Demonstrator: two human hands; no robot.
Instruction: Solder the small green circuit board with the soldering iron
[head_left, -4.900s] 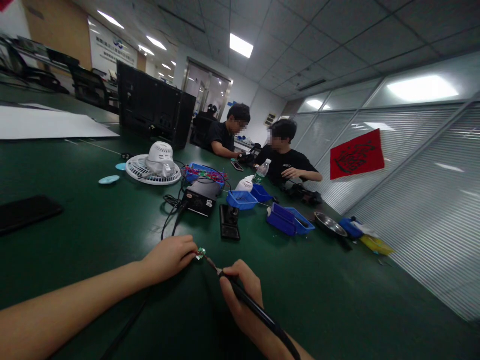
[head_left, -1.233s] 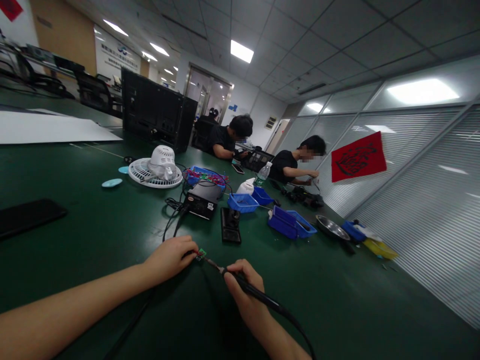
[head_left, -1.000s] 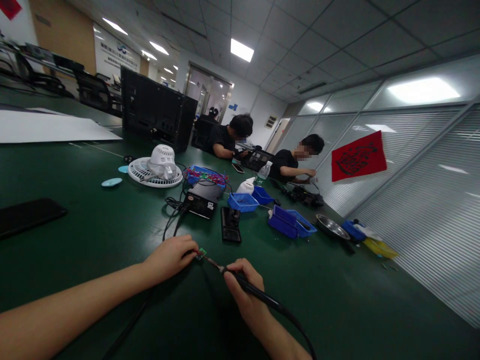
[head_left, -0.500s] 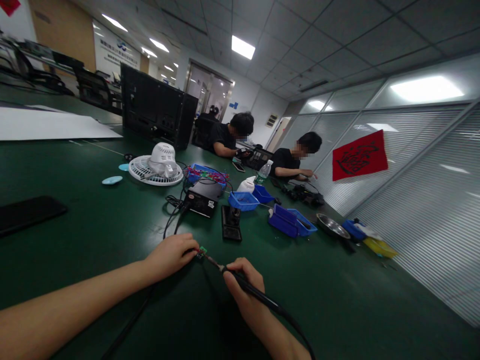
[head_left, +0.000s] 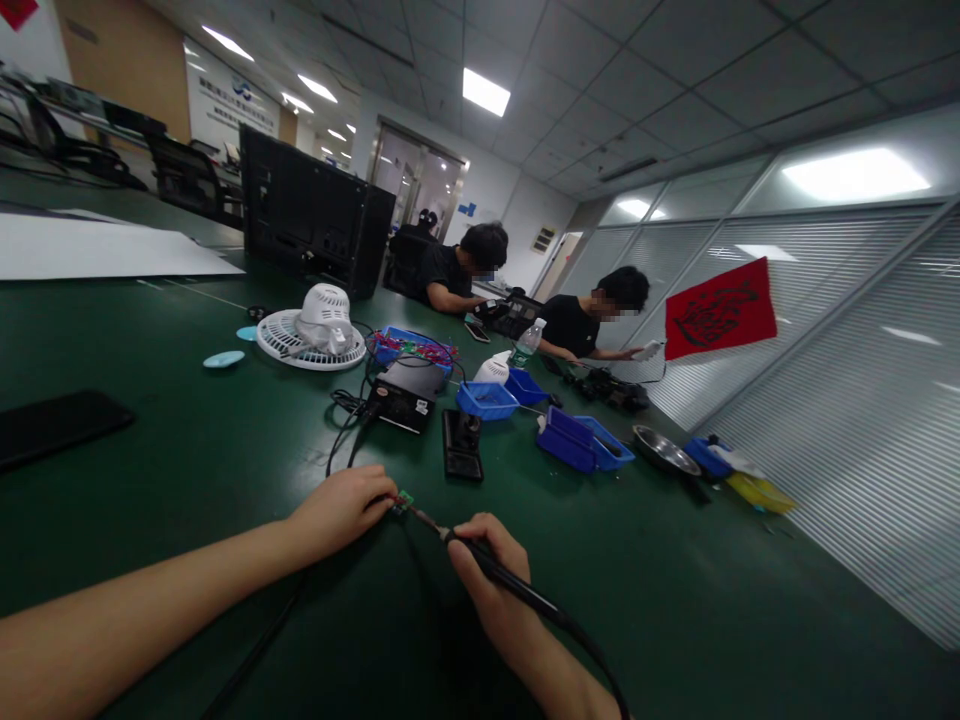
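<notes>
Pinching 1 circuit board (head_left: 404,500) at left hand's (head_left: 351,508) fingertips.

Count by kind, as seen from the head view. One soldering iron (head_left: 510,583) and one small circuit board (head_left: 405,499) are counted, with two bare hands (head_left: 341,510) in the foreground. One black power unit (head_left: 405,393) and one iron stand (head_left: 463,446) are noted. Six blue plastic trays (head_left: 566,440) are tallied, the far-right one partly covered; one yellow tray (head_left: 761,493) is added. Two white motor housings (head_left: 325,307) are recorded, but only one fan grille (head_left: 281,342). Two pale blue ovals (head_left: 224,359), one plastic bottle (head_left: 528,340) and one metal bowl (head_left: 664,450) are listed. Two seated people (head_left: 450,272) are counted across the bench (head_left: 637,580). Two red banners (head_left: 720,309) are logged, one cut off by the view's edge.
</notes>
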